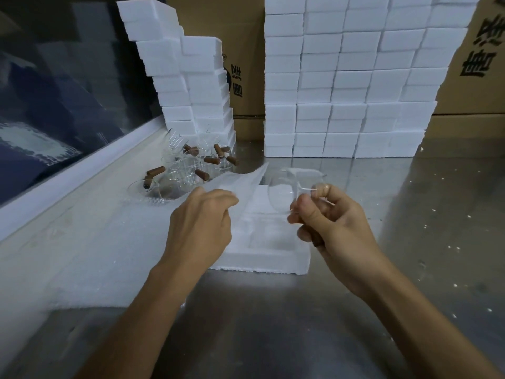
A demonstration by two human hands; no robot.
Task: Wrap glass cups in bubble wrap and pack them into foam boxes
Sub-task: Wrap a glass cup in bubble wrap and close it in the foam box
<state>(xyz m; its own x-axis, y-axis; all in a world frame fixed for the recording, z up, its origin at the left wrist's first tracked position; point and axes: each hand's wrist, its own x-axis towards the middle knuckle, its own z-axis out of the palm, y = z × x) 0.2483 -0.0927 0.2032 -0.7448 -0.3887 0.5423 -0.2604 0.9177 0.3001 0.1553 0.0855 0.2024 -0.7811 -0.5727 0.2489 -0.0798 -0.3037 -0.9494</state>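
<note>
My right hand (330, 222) grips a clear glass cup (284, 191) by its handle and holds it tilted above an open white foam box (273, 253) on the metal table. My left hand (202, 222) pinches the lifted edge of a white bubble wrap sheet (240, 181), which rises toward the cup. Most of the sheet lies flat on the table to the left. Several more glass cups with brown wooden handles (191, 165) stand and lie in a cluster behind the sheet.
A tall wall of stacked white foam boxes (347, 86) fills the back. A leaning stack of foam boxes (191, 77) stands at the back left. Cardboard cartons (470, 77) stand behind. The steel table (437, 214) carries foam crumbs on the right.
</note>
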